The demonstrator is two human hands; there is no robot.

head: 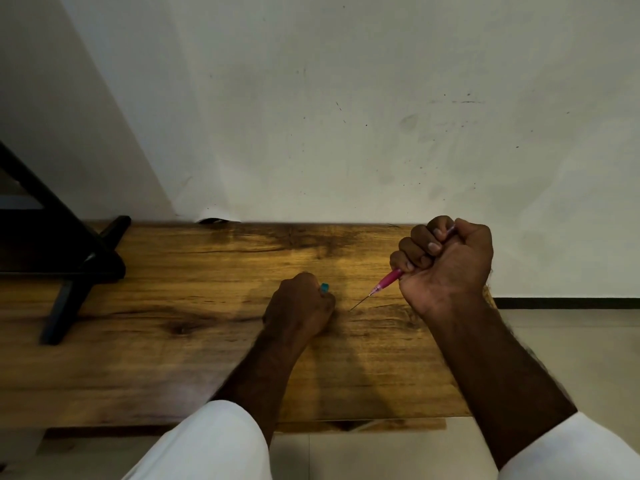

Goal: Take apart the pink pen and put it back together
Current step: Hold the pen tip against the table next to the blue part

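Fist round the pink pen (pixel 389 279): the right hand (pixel 446 265) holds it above the surface (pixel 173 306), grip fully curled, thin tip slanting down-left, likely braced for pulling. The left hand (pixel 299 308) rests on that surface, grip pinching a teal piece (pixel 324 288), probably kept for reassembly.

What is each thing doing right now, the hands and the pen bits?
right hand: raised, fist curled round the pink pen.
pink pen: thin tip sticking out, pointing down-left.
left hand: low at the table, holding the teal piece.
teal piece: peeking out of the left hand.
black stand: standing on the table's left side.
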